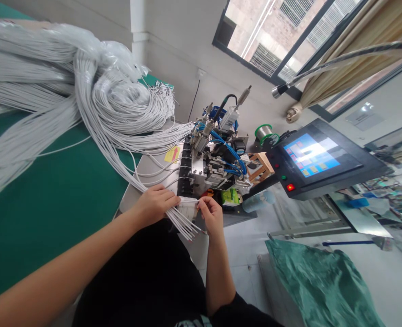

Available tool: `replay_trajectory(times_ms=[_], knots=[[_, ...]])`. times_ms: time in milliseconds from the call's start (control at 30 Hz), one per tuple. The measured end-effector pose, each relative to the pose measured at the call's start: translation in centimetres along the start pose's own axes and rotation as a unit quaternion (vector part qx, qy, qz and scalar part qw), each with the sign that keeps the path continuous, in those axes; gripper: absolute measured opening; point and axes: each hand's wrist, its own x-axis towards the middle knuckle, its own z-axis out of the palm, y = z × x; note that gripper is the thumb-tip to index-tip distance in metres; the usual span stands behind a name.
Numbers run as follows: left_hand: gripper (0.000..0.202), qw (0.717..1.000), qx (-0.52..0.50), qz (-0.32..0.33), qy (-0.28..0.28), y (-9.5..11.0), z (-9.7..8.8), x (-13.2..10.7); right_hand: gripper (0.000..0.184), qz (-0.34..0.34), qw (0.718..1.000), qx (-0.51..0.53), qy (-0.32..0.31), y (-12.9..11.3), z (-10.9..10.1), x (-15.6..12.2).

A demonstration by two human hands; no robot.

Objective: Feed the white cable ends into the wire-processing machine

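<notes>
Beside the green tabletop (51, 218) stands a benchtop machine with pneumatic cylinders (214, 154). A bundle of white cables (112, 160) runs to the left hand (157, 204), closed over it, its free ends slanting out between the hands. The right hand (208, 212), nearer those ends, pinches the tip of a single white cable (189, 200), which lies crosswise from left fingers to right, just beside the machine's black front edge (185, 168).

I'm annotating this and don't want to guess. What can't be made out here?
All in the head view:
Wire bundle: the stretch under the left hand, which hides it.
Tip of the single wire: too small and blurred, beside the right hand.
Piled wires: cut off by the left edge.
Screen: wording too small, partly under glare.
</notes>
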Motion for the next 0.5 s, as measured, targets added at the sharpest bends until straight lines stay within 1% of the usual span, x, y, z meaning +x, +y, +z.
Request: replay_trajectory(times_ms=[500], knots=[[0.011,1.0,-0.01,0.001,-0.012,0.04,-0.08,0.02,0.03,-0.008,1.0,0.001,0.009,0.07,0.25,0.03]])
